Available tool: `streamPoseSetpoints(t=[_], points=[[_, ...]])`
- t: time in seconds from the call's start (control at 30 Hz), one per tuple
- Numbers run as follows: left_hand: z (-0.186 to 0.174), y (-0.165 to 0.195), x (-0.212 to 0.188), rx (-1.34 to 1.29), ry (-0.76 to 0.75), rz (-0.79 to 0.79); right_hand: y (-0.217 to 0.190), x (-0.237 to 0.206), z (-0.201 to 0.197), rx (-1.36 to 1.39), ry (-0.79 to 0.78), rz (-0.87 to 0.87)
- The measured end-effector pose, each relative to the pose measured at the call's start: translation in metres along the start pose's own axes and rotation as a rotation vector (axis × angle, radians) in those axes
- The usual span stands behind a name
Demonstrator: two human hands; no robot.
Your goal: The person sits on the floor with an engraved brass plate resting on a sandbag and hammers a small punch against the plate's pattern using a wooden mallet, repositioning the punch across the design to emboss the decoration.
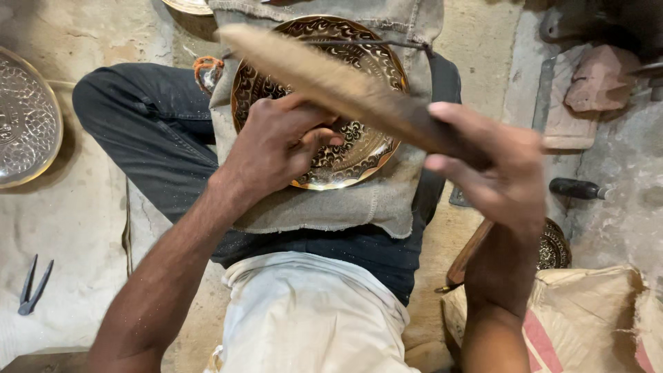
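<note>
Head view, as I read it remotely: the left hand (280, 141) presses down on an engraved brass plate (324, 103), fingers curled together over its lower middle; I cannot tell whether they pinch a small tool. The plate lies on a grey cloth (331, 204) spread over the person's lap. The right hand (497, 169) is wrapped tight around the end of a long wooden stick (331, 79), held slanting above the plate. A silver tray (24, 117) sits far left, pliers (31, 287) lie below it.
</note>
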State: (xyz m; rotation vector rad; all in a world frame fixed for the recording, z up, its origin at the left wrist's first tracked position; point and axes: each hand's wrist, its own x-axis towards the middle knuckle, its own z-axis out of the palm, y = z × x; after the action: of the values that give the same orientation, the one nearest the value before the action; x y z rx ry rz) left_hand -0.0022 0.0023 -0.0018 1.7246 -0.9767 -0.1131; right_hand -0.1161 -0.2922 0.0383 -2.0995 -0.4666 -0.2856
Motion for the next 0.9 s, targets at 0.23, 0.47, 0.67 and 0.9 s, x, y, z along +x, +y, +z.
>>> streamPoseSetpoints(t=[0.23, 0.47, 0.67, 0.9], points=[[0.000, 0.000, 0.002, 0.093, -0.027, -0.016, -0.011, 0.006, 0.004, -0.077, 0.038, 0.166], [-0.004, 0.002, 0.003, 0.039, -0.042, -0.016, -0.003, -0.007, 0.003, -0.044, 0.038, 0.170], [-0.003, 0.000, 0.002, 0.099, -0.057, -0.017, -0.027, 0.010, 0.013, 0.365, 0.434, 0.326], [-0.002, -0.004, 0.004, 0.068, -0.058, -0.025, -0.001, -0.020, 0.009, 0.112, 0.291, 0.172]])
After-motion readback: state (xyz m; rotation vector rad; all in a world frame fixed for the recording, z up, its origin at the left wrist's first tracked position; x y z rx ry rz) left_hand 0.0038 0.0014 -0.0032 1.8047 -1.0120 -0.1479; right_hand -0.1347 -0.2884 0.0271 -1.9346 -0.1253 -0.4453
